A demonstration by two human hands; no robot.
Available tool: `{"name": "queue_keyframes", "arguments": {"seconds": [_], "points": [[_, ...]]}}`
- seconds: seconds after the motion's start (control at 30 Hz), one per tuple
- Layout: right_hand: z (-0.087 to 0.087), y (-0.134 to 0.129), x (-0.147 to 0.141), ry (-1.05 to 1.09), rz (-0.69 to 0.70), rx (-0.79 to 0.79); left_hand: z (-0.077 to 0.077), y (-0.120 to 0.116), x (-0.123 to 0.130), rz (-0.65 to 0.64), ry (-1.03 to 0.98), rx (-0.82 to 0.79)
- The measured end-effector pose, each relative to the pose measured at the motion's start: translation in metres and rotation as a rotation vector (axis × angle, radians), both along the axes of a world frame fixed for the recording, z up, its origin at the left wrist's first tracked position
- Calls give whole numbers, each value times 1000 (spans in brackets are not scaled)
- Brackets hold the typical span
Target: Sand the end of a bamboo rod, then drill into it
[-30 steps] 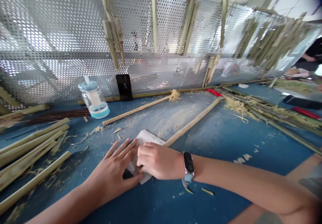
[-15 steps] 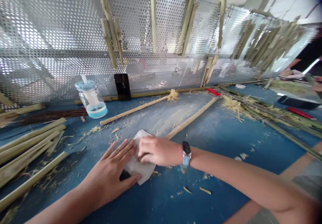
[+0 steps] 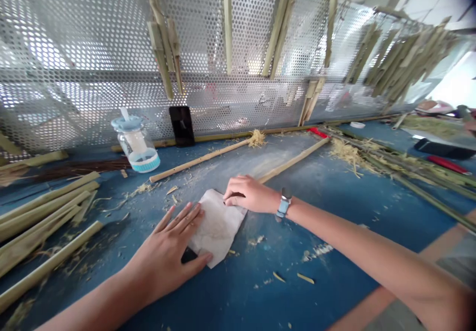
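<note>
A white sheet [image 3: 219, 227], perhaps sandpaper or paper, lies on the blue table [image 3: 238, 296]. My left hand [image 3: 171, 242] rests flat over its left edge, fingers spread, with a small dark object [image 3: 189, 255] partly showing beneath. At the sheet's upper right, my right hand [image 3: 247, 192] has its fingers curled together in a pinch; what is between them is too small to name. A pale bamboo stick [image 3: 293, 160] runs from behind my right hand toward a red tool [image 3: 317, 132]. Another stick [image 3: 201, 160] lies farther left.
Bamboo strips [image 3: 48, 207] lie at the left. A lidded jar [image 3: 136, 145] and a black phone [image 3: 181, 125] stand by the perforated metal panel [image 3: 208, 93]. Shavings [image 3: 345, 152] and long stalks [image 3: 412, 177] cover the right side. A person's hand [image 3: 470, 125] shows at the far right.
My right hand has moved up and to the right, uncovering more of the sheet. The near end of the bamboo stick has shifted right. My left hand has barely moved.
</note>
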State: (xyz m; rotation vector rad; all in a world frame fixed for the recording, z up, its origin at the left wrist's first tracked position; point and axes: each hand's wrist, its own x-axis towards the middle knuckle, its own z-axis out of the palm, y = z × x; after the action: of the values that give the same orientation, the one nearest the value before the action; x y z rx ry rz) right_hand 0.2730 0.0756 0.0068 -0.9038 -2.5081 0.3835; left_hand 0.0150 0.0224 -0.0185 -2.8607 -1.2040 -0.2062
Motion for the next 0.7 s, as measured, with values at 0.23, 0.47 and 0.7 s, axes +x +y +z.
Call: {"name": "queue_keyframes", "arguments": {"seconds": [0.23, 0.47, 0.7], "points": [[-7, -29, -35, 36, 255, 92, 8, -3, 5, -12, 36, -41], [-8, 13, 15, -8, -32, 58, 5, -3, 4, 5, 11, -43], [-13, -27, -37, -5, 205, 224, 9, -5, 7, -15, 29, -17]]}}
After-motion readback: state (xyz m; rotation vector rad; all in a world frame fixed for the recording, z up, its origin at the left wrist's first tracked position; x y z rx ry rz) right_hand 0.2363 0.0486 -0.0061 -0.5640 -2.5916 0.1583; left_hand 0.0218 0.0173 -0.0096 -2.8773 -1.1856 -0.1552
